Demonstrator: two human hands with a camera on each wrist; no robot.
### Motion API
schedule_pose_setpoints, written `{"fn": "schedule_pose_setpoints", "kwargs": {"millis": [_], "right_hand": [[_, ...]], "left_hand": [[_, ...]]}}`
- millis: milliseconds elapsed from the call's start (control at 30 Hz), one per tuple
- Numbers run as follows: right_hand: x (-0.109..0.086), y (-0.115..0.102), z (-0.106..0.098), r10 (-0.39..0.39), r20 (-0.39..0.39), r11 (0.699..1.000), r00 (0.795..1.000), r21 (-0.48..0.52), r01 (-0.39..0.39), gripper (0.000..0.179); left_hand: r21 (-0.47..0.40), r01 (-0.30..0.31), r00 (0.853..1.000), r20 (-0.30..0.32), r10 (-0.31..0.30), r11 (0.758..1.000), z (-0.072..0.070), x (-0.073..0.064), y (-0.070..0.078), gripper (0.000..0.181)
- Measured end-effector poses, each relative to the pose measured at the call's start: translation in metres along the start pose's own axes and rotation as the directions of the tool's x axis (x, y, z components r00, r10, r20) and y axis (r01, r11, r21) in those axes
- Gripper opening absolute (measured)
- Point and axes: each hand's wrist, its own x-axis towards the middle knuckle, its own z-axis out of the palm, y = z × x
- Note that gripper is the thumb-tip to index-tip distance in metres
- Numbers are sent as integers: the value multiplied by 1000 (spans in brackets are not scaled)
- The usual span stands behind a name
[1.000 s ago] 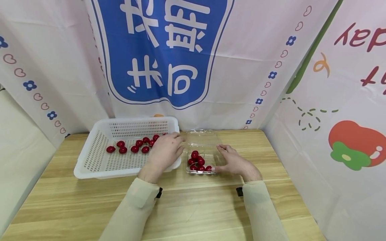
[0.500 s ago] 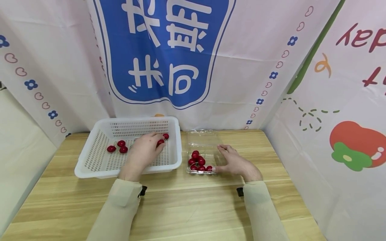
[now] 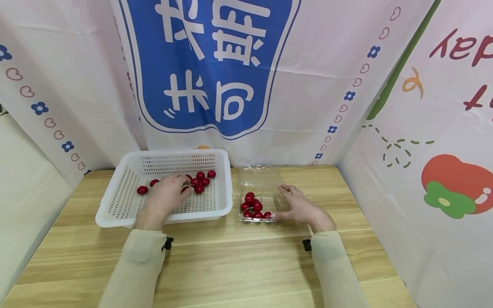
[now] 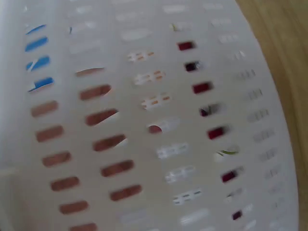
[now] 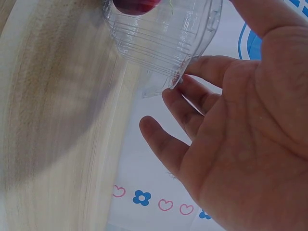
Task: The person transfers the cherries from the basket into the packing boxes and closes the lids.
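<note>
My left hand (image 3: 165, 196) reaches into a white slotted basket (image 3: 115, 201), its fingertips and thumb at the red cherries (image 3: 199, 188) clustered right of it. The hand covers part of the cluster, and whether its fingers pinch a cherry I cannot tell. In the left wrist view the basket wall (image 4: 29, 159) fills the picture, with dark red showing through its slots. To the right lies a clear plastic clamshell box (image 3: 269, 201), lid up, with several cherries (image 3: 256, 205) inside. My right hand (image 5: 255, 110) rests at its right side, fingers relaxed and spread, fingertips at the rim.
Two more cherries (image 3: 142, 190) lie at the left of the basket, partly beside my left hand. Basket and box stand on a wooden table (image 3: 246, 265). Behind rises a white cloth (image 3: 308, 98) with a blue printed sign; another printed cloth (image 3: 408, 205) hangs at the right.
My left hand has come from the basket's right rim, over the cherries, leftward inside the basket, uncovering cherries on its right. My right hand and the box stay in place.
</note>
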Motion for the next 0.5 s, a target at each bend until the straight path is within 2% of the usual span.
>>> {"fn": "schedule_pose_setpoints", "kwargs": {"millis": [367, 500], "right_hand": [[1, 2, 1, 2, 2, 1000, 1000, -3, -2, 116], [1, 2, 1, 3, 0, 1000, 1000, 5, -3, 116]], "left_hand": [[3, -14, 993, 119, 14, 1000, 5, 4, -4, 36], [4, -36, 990, 140, 35, 999, 6, 5, -2, 30]]}}
